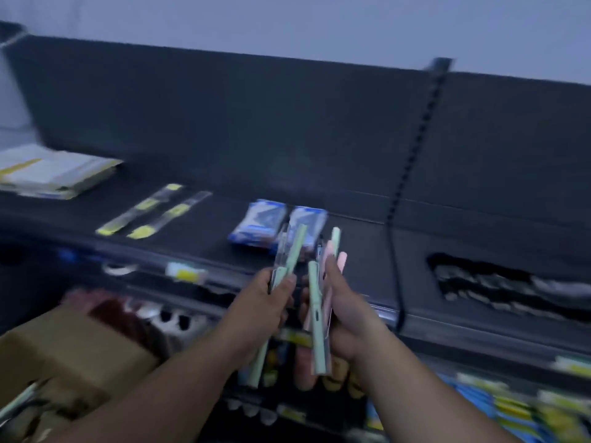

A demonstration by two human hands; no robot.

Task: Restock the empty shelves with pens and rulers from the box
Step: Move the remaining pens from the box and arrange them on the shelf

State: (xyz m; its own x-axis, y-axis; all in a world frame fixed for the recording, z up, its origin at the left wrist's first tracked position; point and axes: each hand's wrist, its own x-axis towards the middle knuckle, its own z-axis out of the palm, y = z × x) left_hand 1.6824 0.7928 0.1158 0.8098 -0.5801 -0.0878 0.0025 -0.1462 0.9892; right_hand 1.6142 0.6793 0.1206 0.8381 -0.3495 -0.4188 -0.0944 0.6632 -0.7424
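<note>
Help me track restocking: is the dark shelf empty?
Not empty: two rulers, two blue packets and a paper stack lie on the shelf.

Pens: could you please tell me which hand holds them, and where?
The left hand grips a green pen near mid-length; right hand grips a green-and-pink bundle around its middle.

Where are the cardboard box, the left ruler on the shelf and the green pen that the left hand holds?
cardboard box (73, 343): head view, its top flap.
left ruler (147, 204): head view, its middle yellow label.
green pen (295, 247): head view, its upper barrel.
</note>
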